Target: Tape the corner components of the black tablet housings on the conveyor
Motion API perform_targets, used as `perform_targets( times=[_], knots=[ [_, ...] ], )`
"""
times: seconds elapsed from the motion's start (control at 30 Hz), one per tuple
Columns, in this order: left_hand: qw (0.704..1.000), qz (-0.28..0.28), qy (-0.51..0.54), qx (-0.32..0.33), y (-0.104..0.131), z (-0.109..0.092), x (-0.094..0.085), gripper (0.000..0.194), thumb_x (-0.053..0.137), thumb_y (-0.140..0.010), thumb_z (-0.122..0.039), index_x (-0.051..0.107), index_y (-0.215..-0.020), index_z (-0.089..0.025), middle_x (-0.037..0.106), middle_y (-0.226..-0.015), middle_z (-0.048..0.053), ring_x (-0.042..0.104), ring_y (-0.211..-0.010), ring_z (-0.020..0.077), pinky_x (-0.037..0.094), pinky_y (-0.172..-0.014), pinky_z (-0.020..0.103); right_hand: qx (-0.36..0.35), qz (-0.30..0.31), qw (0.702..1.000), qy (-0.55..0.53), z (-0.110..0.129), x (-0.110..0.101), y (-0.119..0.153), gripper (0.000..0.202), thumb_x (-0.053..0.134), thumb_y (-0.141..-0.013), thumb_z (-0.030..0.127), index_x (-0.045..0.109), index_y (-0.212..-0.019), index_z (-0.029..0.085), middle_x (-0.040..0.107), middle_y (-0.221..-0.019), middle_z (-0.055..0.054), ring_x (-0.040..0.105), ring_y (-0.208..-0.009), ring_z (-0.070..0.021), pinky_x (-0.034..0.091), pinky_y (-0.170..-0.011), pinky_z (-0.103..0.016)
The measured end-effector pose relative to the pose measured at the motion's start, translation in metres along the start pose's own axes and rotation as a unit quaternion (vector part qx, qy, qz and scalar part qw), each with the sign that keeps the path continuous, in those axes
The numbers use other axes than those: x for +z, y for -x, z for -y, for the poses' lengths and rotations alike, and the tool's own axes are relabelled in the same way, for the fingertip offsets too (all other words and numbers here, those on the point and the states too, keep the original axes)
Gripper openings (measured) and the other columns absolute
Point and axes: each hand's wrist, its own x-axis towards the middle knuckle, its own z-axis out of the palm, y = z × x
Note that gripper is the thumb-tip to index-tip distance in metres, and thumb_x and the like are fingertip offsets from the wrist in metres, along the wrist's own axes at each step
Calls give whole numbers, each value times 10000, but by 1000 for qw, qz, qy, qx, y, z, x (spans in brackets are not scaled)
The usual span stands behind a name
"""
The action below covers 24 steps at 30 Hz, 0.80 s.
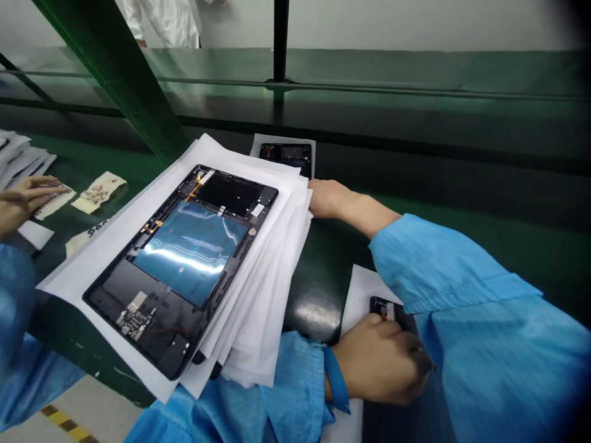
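Observation:
My left hand (pixel 381 363), with a blue band at the wrist, is closed over an opened black tablet (pixel 385 307) at the lower right. Its fingertips are curled under, and anything in them is hidden. A white sheet (pixel 362 289) lies beneath that tablet. My right hand (pixel 332 198) reaches to the right edge of a stack of white sheets (pixel 263 295), its fingers hidden behind the paper. On top of the stack lies another opened tablet (pixel 161 301), with a shiny blue battery (pixel 194 246) and exposed boards. Behind the stack, a third opened tablet (pixel 295 151) is partly covered.
At far left, a co-worker's hand (pixel 28 200) touches a pale sheet of small pieces; a similar sheet (pixel 99 191) lies nearby. More papers (pixel 21 160) are piled behind. A green post (pixel 115 74) rises from the green bench (pixel 318 271). A person in white (pixel 168 21) stands beyond.

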Motion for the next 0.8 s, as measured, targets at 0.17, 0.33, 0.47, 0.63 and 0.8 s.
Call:
perform_targets(
  times=[0.17, 0.33, 0.47, 0.63, 0.8],
  knots=[
    [1000, -14, 0, 1, 0, -1, 6, 276, 559, -916, -348, 648, -723, -172, 625, -735, 25, 599, -691, 179, 341, -571, 338, 25, 5, 1000, 14, -15, -2, 16, 381, 606, -946, 367, 594, -1262, 156, 591, -1285, -117, 596, -1103, -232, 527, -898, -416],
    [1000, -7, -13, -7, -1, -2, 4, 241, 586, -915, -351, 677, -783, -170, 619, -753, 23, 581, -698, 176, 345, -586, 334, 24, -10, 1000, 14, -16, -2, 17, 364, 577, -971, 394, 600, -1247, 159, 610, -1249, -101, 610, -1061, -212, 523, -920, -427],
    [1000, 13, -11, -8, -2, -3, 1, 246, 606, -908, -370, 668, -781, -168, 600, -733, 22, 574, -692, 177, 342, -586, 329, 26, -28, 999, 3, -11, 1, 9, 395, 575, -971, 470, 606, -1222, 167, 604, -1253, -95, 606, -1065, -207, 528, -927, -431],
    [999, 36, -3, 1, -4, -1, -2, 265, 576, -918, -379, 660, -782, -168, 605, -759, 42, 595, -752, 197, 354, -585, 331, 25, -61, 998, -6, -7, 0, -14, 436, 574, -970, 488, 579, -1266, 169, 594, -1252, -101, 603, -1064, -211, 530, -925, -434],
    [999, 32, -21, 3, -3, 0, -1, 286, 562, -934, -393, 647, -762, -181, 572, -717, 20, 545, -661, 163, 326, -562, 319, 12, -76, 997, 10, -20, 0, -20, 413, 568, -977, 470, 578, -1256, 166, 603, -1217, -92, 608, -1022, -196, 536, -898, -416]
  ],
)
